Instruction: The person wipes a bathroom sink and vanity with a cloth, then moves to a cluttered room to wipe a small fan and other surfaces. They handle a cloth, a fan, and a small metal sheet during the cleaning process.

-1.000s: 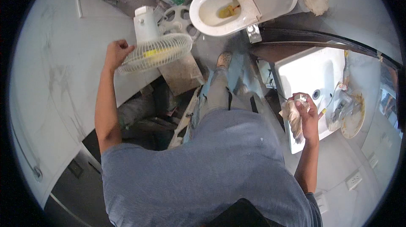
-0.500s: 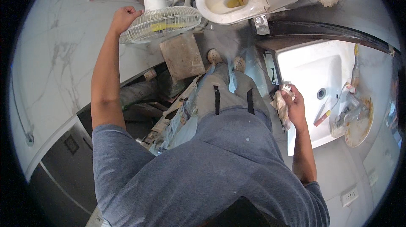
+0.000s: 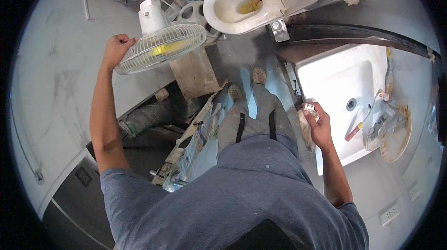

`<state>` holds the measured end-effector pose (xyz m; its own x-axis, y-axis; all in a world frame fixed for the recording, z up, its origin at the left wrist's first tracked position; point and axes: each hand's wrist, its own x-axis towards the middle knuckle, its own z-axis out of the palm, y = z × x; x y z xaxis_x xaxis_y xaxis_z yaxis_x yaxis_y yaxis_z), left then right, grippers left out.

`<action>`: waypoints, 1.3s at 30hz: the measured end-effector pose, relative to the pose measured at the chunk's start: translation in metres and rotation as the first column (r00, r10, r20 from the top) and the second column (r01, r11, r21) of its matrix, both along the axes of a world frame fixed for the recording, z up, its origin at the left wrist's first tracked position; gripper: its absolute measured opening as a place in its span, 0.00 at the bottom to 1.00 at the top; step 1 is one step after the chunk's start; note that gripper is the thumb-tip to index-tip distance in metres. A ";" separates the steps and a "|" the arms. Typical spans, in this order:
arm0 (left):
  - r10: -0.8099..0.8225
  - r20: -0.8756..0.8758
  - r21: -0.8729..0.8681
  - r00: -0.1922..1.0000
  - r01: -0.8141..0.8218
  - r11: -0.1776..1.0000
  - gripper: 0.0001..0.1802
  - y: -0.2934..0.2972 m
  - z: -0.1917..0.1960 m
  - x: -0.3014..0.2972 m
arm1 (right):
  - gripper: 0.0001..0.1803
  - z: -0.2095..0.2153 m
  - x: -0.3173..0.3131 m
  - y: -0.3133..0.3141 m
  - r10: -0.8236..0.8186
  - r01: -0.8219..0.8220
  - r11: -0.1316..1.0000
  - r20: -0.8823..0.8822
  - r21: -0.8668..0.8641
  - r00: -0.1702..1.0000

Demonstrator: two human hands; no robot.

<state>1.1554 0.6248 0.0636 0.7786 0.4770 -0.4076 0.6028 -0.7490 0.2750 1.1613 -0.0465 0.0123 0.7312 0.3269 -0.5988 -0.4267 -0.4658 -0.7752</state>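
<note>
The white fan (image 3: pixel 160 47), gripped at its cage rim by the left hand (image 3: pixel 115 50) far left near the toilet (image 3: pixel 242 3), is best kept level while a crumpled rag (image 3: pixel 306 126) is clutched in the right hand (image 3: pixel 320 126).

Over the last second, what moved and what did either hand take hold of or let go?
Mostly the view shifted; nothing was taken or released. The left hand keeps gripping the rim of the white fan, which stayed by the toilet. The right hand still clutches the crumpled rag at the edge of the white sink, shifting only slightly.
</note>
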 end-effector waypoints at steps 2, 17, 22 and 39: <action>0.047 -0.013 -0.004 0.999 -0.047 0.999 0.22 0.003 -0.001 -0.013 | 0.14 0.004 0.001 0.002 0.017 -0.017 1.000 0.016 -0.019 1.000; -0.098 0.216 0.106 0.971 0.076 0.991 0.28 0.044 -0.050 0.020 | 0.19 0.004 -0.002 0.006 0.149 -0.122 0.977 0.153 -0.175 0.977; 0.033 0.263 0.209 0.964 -0.091 0.974 0.27 0.010 -0.036 0.034 | 0.18 0.000 -0.008 0.003 0.133 -0.102 0.976 0.154 -0.194 0.979; 0.206 -0.854 0.079 0.477 -0.274 0.959 0.27 -0.281 -0.164 -0.223 | 0.14 -0.042 -0.029 -0.010 0.145 -0.076 0.987 0.580 -0.141 0.802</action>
